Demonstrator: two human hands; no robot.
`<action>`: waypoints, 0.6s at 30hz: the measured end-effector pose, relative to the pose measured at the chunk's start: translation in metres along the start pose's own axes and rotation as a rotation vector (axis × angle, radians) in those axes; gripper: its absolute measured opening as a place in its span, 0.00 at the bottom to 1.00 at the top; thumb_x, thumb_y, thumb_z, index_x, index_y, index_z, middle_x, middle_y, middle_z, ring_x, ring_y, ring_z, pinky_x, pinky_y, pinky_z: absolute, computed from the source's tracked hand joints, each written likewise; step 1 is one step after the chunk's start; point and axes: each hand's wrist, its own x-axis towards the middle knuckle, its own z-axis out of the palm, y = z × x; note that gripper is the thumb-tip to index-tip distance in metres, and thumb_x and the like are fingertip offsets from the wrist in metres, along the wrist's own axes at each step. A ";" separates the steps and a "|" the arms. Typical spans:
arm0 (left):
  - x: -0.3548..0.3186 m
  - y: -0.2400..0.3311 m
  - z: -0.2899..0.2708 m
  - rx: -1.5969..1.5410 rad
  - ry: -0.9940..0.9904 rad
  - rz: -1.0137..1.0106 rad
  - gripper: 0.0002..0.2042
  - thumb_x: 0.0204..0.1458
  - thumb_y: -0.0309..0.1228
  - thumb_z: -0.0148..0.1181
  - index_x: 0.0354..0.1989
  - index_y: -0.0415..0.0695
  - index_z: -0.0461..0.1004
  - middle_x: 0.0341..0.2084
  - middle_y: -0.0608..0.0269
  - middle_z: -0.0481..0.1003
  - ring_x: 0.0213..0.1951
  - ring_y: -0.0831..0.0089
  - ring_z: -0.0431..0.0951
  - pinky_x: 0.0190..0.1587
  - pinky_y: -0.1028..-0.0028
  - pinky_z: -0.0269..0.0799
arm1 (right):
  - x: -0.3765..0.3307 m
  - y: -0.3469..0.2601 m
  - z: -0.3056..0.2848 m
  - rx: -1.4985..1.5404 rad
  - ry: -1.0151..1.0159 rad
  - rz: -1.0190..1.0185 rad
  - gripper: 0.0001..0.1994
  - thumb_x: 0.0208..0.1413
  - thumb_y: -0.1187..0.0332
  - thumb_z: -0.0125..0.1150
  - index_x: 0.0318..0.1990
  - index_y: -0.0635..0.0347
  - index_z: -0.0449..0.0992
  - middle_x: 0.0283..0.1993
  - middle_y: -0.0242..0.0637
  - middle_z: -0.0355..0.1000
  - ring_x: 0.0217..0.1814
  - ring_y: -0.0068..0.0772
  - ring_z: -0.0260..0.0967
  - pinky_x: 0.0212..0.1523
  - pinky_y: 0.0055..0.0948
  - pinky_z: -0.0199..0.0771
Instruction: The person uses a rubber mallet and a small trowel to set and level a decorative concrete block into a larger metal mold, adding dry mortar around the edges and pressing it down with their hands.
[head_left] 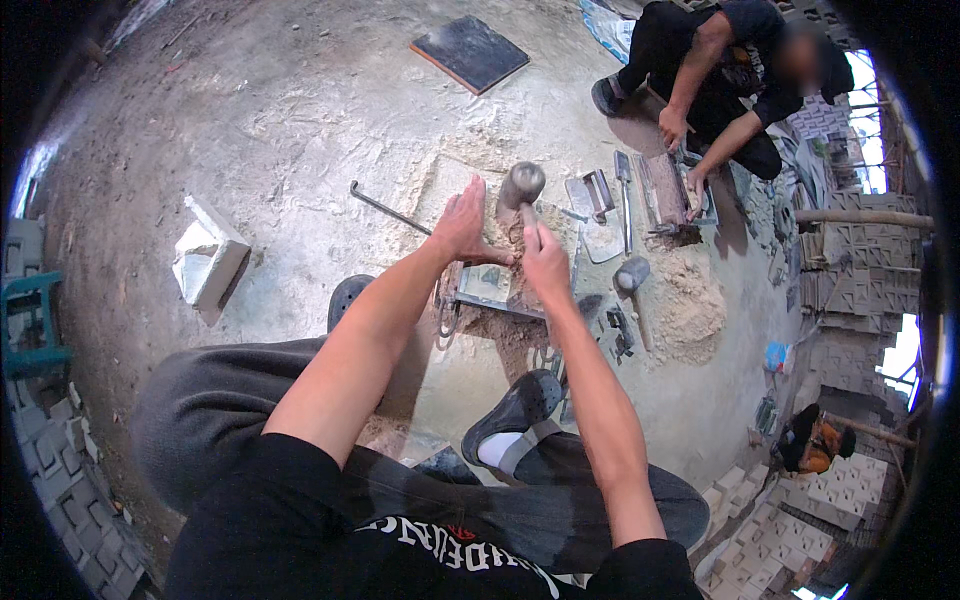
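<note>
1. Broadly, saw pale, dusty floor (300, 90) beneath everything, with open room left of the metal frame (497, 304), toward a white block (213, 262).
2. Noticed a co-worker (735, 75) crouching at upper right, leaving less room there.
3. Found the frame on the floor, ahead of the right shoe (520, 400), holding reddish-brown sand (519, 288); judged stiff and heavy, best taken by its outer edges, with fill likely crumbly.
4. Saw a bent rod (392, 210) to the left and a spare mallet (632, 273) to the right, both worth clearing.
5. Located the held mallet (525, 186) at the frame's far end; judged head-heavy, best gripped around its handle. Could not tell head from sand contact.
6. Saw the left hand (463, 222) straight-fingered, thumb spread toward the sand, clamped on nothing visible.
7. Saw the right hand (544, 264) clamped around the mallet's handle.
</note>
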 end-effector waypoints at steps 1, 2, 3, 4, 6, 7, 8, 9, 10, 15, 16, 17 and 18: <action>0.000 0.004 -0.002 -0.002 0.009 0.005 0.80 0.23 0.78 0.65 0.72 0.26 0.30 0.74 0.35 0.37 0.76 0.51 0.40 0.74 0.53 0.41 | 0.007 -0.004 -0.009 -0.027 0.021 -0.015 0.23 0.68 0.54 0.47 0.60 0.60 0.72 0.45 0.62 0.76 0.50 0.66 0.74 0.50 0.51 0.73; -0.004 0.005 -0.002 -0.005 0.013 0.002 0.80 0.22 0.78 0.65 0.72 0.27 0.30 0.74 0.36 0.37 0.76 0.52 0.40 0.74 0.53 0.41 | 0.005 -0.013 -0.013 0.020 0.067 -0.044 0.23 0.68 0.53 0.47 0.60 0.60 0.72 0.45 0.62 0.76 0.49 0.65 0.74 0.49 0.51 0.74; -0.009 0.006 -0.001 0.003 0.001 -0.018 0.80 0.23 0.78 0.65 0.72 0.27 0.30 0.74 0.36 0.37 0.76 0.52 0.41 0.74 0.53 0.41 | 0.002 -0.021 -0.017 0.067 0.113 -0.073 0.23 0.68 0.53 0.46 0.60 0.60 0.72 0.45 0.62 0.76 0.49 0.65 0.74 0.49 0.51 0.74; -0.008 0.008 -0.002 0.012 0.000 -0.029 0.79 0.23 0.78 0.65 0.72 0.27 0.30 0.74 0.37 0.38 0.76 0.52 0.41 0.74 0.53 0.41 | 0.003 -0.028 -0.022 0.113 0.169 -0.111 0.24 0.68 0.53 0.46 0.60 0.60 0.72 0.44 0.61 0.76 0.49 0.65 0.75 0.48 0.51 0.74; -0.005 0.012 -0.006 0.041 0.009 -0.051 0.79 0.24 0.78 0.64 0.72 0.27 0.30 0.74 0.38 0.38 0.76 0.53 0.42 0.74 0.53 0.41 | 0.006 -0.022 -0.010 0.092 0.258 -0.119 0.24 0.68 0.52 0.46 0.61 0.58 0.72 0.45 0.60 0.77 0.49 0.64 0.75 0.47 0.51 0.74; -0.005 0.013 -0.006 0.063 0.021 -0.059 0.78 0.24 0.78 0.64 0.72 0.28 0.30 0.74 0.38 0.39 0.76 0.53 0.43 0.74 0.53 0.41 | 0.007 -0.013 0.001 0.096 0.244 -0.119 0.24 0.68 0.51 0.46 0.61 0.58 0.72 0.45 0.60 0.77 0.49 0.64 0.75 0.47 0.51 0.74; -0.004 0.017 -0.004 0.079 0.028 -0.060 0.78 0.25 0.78 0.64 0.72 0.28 0.31 0.74 0.38 0.39 0.75 0.53 0.43 0.74 0.53 0.42 | 0.010 0.003 0.010 0.093 0.233 -0.112 0.24 0.68 0.51 0.46 0.61 0.57 0.72 0.45 0.60 0.77 0.49 0.63 0.75 0.47 0.51 0.74; 0.002 0.029 -0.003 0.066 0.033 -0.061 0.78 0.25 0.77 0.65 0.72 0.28 0.31 0.74 0.39 0.40 0.75 0.53 0.44 0.74 0.53 0.42 | 0.022 0.033 0.008 -0.140 0.072 -0.015 0.24 0.67 0.50 0.46 0.61 0.56 0.72 0.44 0.60 0.77 0.48 0.64 0.75 0.46 0.52 0.73; -0.001 0.025 -0.002 0.070 0.033 -0.094 0.77 0.26 0.77 0.65 0.72 0.28 0.31 0.74 0.39 0.40 0.75 0.53 0.45 0.74 0.53 0.43 | 0.025 0.024 0.008 -0.102 0.064 -0.029 0.24 0.67 0.50 0.46 0.60 0.57 0.72 0.43 0.61 0.77 0.47 0.65 0.74 0.46 0.53 0.73; -0.019 0.011 0.002 -0.101 0.049 -0.083 0.76 0.27 0.74 0.68 0.72 0.27 0.34 0.72 0.35 0.45 0.73 0.49 0.50 0.73 0.55 0.47 | 0.020 -0.028 0.001 0.109 0.221 -0.121 0.23 0.68 0.51 0.44 0.59 0.57 0.73 0.40 0.62 0.76 0.46 0.67 0.73 0.44 0.55 0.72; -0.020 0.013 0.003 -0.162 0.058 -0.076 0.76 0.27 0.73 0.69 0.72 0.26 0.35 0.72 0.34 0.46 0.72 0.47 0.51 0.73 0.55 0.48 | 0.017 -0.026 0.004 0.148 0.300 -0.145 0.23 0.69 0.51 0.43 0.58 0.56 0.73 0.40 0.62 0.76 0.46 0.67 0.73 0.44 0.55 0.71; -0.022 0.015 0.006 -0.224 0.061 -0.068 0.76 0.26 0.72 0.70 0.71 0.25 0.35 0.71 0.32 0.47 0.72 0.46 0.53 0.72 0.55 0.48 | 0.011 -0.014 0.010 0.134 0.294 -0.099 0.23 0.69 0.51 0.43 0.59 0.55 0.73 0.40 0.62 0.76 0.46 0.67 0.73 0.44 0.55 0.72; -0.023 0.016 0.008 -0.230 0.059 -0.059 0.75 0.26 0.72 0.71 0.71 0.24 0.36 0.70 0.31 0.49 0.71 0.44 0.54 0.72 0.55 0.50 | 0.011 -0.003 0.013 0.035 0.221 -0.072 0.23 0.69 0.51 0.43 0.59 0.55 0.72 0.41 0.62 0.76 0.46 0.67 0.73 0.44 0.55 0.72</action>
